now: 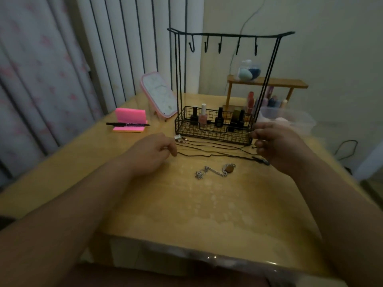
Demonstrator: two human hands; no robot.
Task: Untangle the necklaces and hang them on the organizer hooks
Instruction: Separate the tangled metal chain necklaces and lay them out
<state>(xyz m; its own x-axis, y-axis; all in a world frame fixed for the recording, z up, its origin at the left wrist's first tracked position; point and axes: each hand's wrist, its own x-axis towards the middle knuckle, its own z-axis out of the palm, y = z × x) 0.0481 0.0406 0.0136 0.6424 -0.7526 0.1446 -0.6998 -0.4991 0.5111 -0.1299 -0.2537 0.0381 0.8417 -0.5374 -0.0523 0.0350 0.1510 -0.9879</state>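
Black cord necklaces [213,147] lie stretched across the wooden table [186,214] in front of the black wire organizer [219,129], whose top bar carries several bare hooks [219,46]. My left hand [153,152] pinches the left end of the cords near small beads [181,139]. My right hand [275,141], slightly raised and blurred, pinches a thin strand at the right end. A silver chain necklace with a brown oval pendant [217,170] lies loose on the table, nearer to me than the cords.
Nail polish bottles [217,119] stand in the organizer's basket. A pink-framed mirror [158,94], pink sticky notes with a black pen [128,123], a wooden shelf with bottles [267,88] and a clear plastic box [290,119] are behind. A curtain hangs at the left.
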